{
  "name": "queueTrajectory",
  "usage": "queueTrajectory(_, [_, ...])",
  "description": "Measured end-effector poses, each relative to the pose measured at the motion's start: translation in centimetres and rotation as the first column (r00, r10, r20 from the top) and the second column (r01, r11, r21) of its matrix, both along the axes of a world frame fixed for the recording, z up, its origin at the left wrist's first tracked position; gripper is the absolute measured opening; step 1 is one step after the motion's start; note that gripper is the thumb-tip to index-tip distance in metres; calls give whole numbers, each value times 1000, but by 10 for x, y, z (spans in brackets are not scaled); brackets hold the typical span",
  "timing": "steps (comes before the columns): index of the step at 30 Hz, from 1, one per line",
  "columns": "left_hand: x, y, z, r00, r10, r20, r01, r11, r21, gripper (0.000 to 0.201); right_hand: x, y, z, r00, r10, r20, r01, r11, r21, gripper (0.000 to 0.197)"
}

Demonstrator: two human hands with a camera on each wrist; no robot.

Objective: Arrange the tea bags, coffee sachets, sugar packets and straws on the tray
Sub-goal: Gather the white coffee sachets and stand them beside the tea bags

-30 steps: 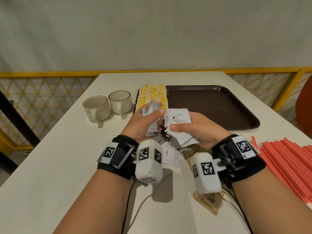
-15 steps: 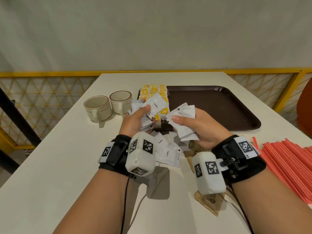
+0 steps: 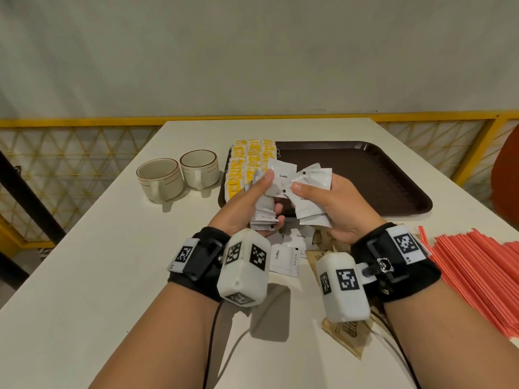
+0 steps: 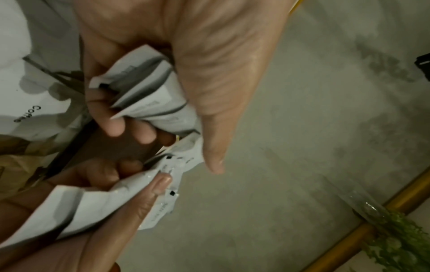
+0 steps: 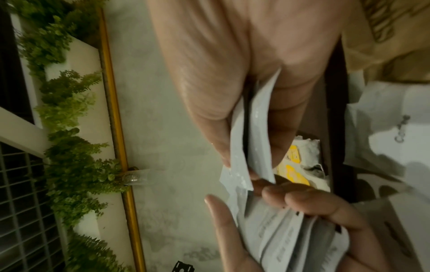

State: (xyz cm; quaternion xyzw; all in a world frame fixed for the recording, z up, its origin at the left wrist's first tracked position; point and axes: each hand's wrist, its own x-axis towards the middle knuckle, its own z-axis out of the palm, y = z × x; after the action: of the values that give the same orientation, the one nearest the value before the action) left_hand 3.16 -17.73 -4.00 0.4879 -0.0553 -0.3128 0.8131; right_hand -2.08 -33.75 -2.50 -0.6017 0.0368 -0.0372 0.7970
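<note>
What moved: half a second ago the two bunches of packs were a little apart. Now the hands have come together and the bunches touch over the near edge of the tray.
Coffee sachets (image 3: 283, 178): white packs with "Coffee" on them, held up in the air in both hands. More white packs (image 3: 286, 258) lie on the counter (image 3: 98, 262) just under the wrists.
Left hand (image 3: 247, 203): fingers (image 4: 116, 127) curled under a thick, messy stack, thumb pressed on top.
Right hand (image 3: 331, 209): thumb and fingers (image 5: 274, 150) pinch a smaller fan of packs.
Step now: it looks like the right hand is passing packs over, so that all make one neat stack.
How to do it well: slide one pack at a time under the left thumb. Turn each so the word faces the same way. Tap the edges flat before putting the stack down.
Watch out: the packs look shiny and slippery, so a loose hold could drop them.
Tray (image 3: 379, 175): dark brown, on the counter past the hands. Most of it is bare.
Tea bags (image 3: 247, 164): yellow and white, in neat rows along the left side of the tray. The coffee could go just beside them.
Sugar packets (image 3: 348, 332): brown paper ones on the counter near the right wrist, still to go.
Straws (image 3: 477, 270): a big red pile on the counter, far right, still to go.
Cups (image 3: 179, 175): two, left of the tray. Not part of the job.
</note>
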Motion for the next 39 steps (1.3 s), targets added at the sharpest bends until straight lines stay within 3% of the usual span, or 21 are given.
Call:
queueTrajectory(4, [1,3,-1,997,6,-74,-9,999,-52,70,1,-1,-2,998,55,-28,-58,994,-98,38])
queueTrajectory(7, [-2,3,2,998,33,-58,-37,997,-68,56,-1,3,-2,995,100,-26,-103,980,-172,34])
queueTrajectory(11, [-4,-1,-1,997,39,67,-40,999,10,53,-3,4,-2,987,157,-19,-158,971,-182,34])
queueTrajectory(21, [5,3,1,973,225,47,-225,974,3,19,-2,4,1,986,166,-23,-167,984,-68,36])
queueTrajectory(26, [1,5,1,962,127,244,-155,983,99,27,-3,4,1,986,165,-31,-168,974,-151,47])
queueTrajectory(29, [-2,4,1,966,26,259,-67,986,153,42,-4,4,0,982,187,-38,-191,963,-188,48])
queueTrajectory(33, [0,5,-1,955,120,272,-169,972,162,41,-2,4,-1,992,115,-60,-122,985,-121,50])
queueTrajectory(37, [6,8,-3,942,253,220,-280,955,101,48,0,1,2,998,-36,-57,35,999,-32,31])
queueTrajectory(39, [6,9,-3,946,243,214,-269,958,101,47,0,-1,3,997,-57,-56,56,998,-9,25])
